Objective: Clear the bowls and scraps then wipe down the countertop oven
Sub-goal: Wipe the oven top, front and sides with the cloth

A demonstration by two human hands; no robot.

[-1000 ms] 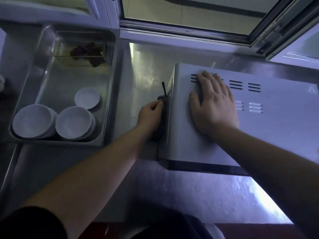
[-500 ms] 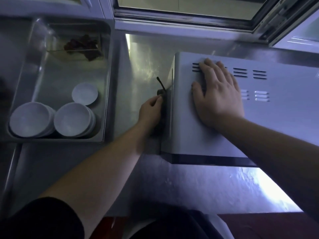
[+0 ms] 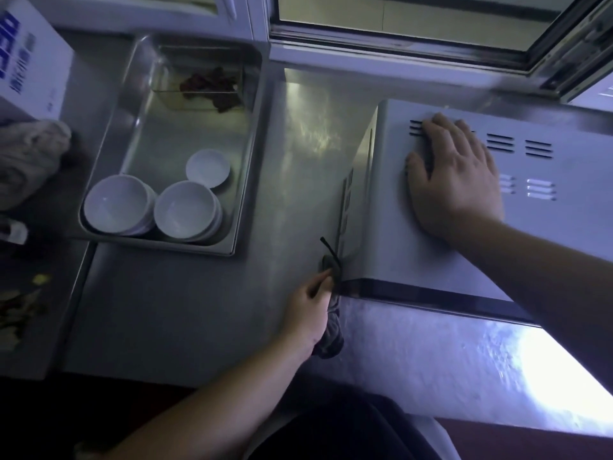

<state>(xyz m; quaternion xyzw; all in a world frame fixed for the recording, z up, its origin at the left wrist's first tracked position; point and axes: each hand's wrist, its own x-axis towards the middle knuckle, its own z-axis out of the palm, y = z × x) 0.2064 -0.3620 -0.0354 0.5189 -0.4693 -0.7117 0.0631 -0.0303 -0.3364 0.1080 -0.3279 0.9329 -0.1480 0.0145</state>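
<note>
I am in the wiping step: my left hand (image 3: 310,313) has its fingers curled around a dark grey crumpled cloth (image 3: 331,336), pressing it against the lower front corner of the left side of the white metal countertop oven (image 3: 381,227), which stands on the stainless steel table (image 3: 205,310) below the window. My right hand (image 3: 454,177) lies flat on the oven's top with fingers straight and spread, holding nothing, just bracing the box beside its vent slots. The white round bowls (image 3: 149,207) sit stacked in the shiny steel tray (image 3: 245,161) to the left, well apart from the oven, with reddish-brown scraps (image 3: 210,86) at the tray's far end, so clearing looks done. Next, I judge, the cloth should travel along the side panel or across the dark front edge, with the bracing hand kept firm.
</note>
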